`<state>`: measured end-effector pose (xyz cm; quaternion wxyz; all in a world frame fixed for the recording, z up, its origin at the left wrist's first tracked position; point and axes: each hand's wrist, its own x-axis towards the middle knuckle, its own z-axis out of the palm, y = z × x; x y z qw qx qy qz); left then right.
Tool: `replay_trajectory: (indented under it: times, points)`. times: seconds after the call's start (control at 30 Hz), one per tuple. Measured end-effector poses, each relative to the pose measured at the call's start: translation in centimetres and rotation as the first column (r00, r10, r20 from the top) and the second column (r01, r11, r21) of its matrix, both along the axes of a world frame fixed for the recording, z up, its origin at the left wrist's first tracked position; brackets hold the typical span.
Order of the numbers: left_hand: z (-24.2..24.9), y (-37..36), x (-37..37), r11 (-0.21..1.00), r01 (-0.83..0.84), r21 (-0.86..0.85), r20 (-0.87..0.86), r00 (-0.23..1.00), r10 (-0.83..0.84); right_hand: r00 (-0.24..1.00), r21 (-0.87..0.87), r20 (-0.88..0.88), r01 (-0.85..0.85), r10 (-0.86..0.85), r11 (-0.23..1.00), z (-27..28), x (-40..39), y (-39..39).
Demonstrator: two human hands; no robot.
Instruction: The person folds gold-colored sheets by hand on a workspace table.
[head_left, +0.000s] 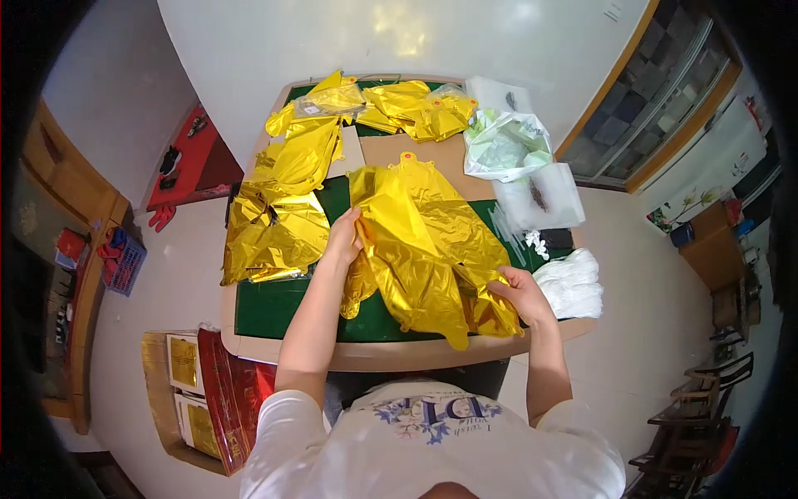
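A large sheet of shiny gold foil, which looks like a flat foil balloon [416,241], spreads over the middle of the green tabletop [332,195]. My left hand [345,237] pinches its left edge, fingers partly behind the foil. On the lower right, my right hand [522,295] grips a crumpled edge between thumb and fingers. The near edge of the foil hangs close to the table's front rim. Part of another gold piece [357,291] shows beneath it on the left. A small red dot marks the tab at the far end.
Gold foil stacks [274,233] lie left, with more gold pieces [407,108] at the back. On the right are a plastic bag [507,145], clear packets [544,195], a black item [559,239] and a white string bundle [571,284]. An open carton [179,399] stands on the floor.
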<state>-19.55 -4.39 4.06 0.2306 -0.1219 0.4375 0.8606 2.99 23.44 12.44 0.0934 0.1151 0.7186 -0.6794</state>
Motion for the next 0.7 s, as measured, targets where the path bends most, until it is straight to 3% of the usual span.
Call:
replay_trajectory:
  times: [0.17, 0.2, 0.37, 0.43, 0.47, 0.5, 0.57, 0.63, 0.7]
  points:
    - [-0.3, 2.9, -4.0, 0.996, 0.07, 0.055, -0.065, 0.996, -0.066, 0.991, -0.15, 0.033, 0.134, -0.13, 0.98, -3.4, -1.2, 1.8]
    - [-0.5, 3.3, -5.2, 0.992, 0.106, -0.068, -0.085, 0.99, -0.111, 0.99, -0.185, 0.039, 0.137, -0.132, 0.973, -3.5, -1.4, 1.9]
    - [1.2, 5.5, -6.1, 0.988, 0.1, -0.114, -0.108, 0.988, -0.113, 0.984, -0.23, 0.075, 0.176, -0.163, 0.957, -5.3, -2.2, 2.6]
    - [0.1, 5.8, -7.0, 0.891, 0.099, -0.444, -0.074, 0.986, -0.147, 0.98, -0.3, 0.1, 0.195, -0.172, 0.934, -5.3, -2.3, 2.4]
    - [-3.4, 6.5, -8.1, 0.737, -0.211, -0.642, -0.43, 0.895, -0.118, 0.977, -0.309, 0.112, 0.21, -0.184, 0.927, -6.3, -2.4, 2.7]
    - [-3.4, 6.3, -7.0, 0.738, -0.212, -0.64, -0.432, 0.894, -0.117, 0.977, -0.308, 0.11, 0.21, -0.184, 0.928, -6.8, -2.6, 3.1]
    - [-3.2, 5.6, -3.9, 0.575, -0.375, -0.728, -0.613, 0.731, -0.3, 0.969, -0.265, 0.179, 0.212, -0.168, 0.941, -8.0, -2.9, 3.7]
    - [-1.7, 4.6, 0.8, 0.392, -0.501, -0.771, -0.636, 0.598, -0.487, 0.963, -0.22, 0.206, 0.221, -0.176, 0.95, -9.1, -3.2, 4.1]
    - [-3.1, 3.9, 3.8, 0.364, -0.559, -0.745, -0.659, 0.532, -0.531, 0.952, -0.16, 0.238, 0.232, -0.191, 0.959, -9.1, -3.3, 4.0]
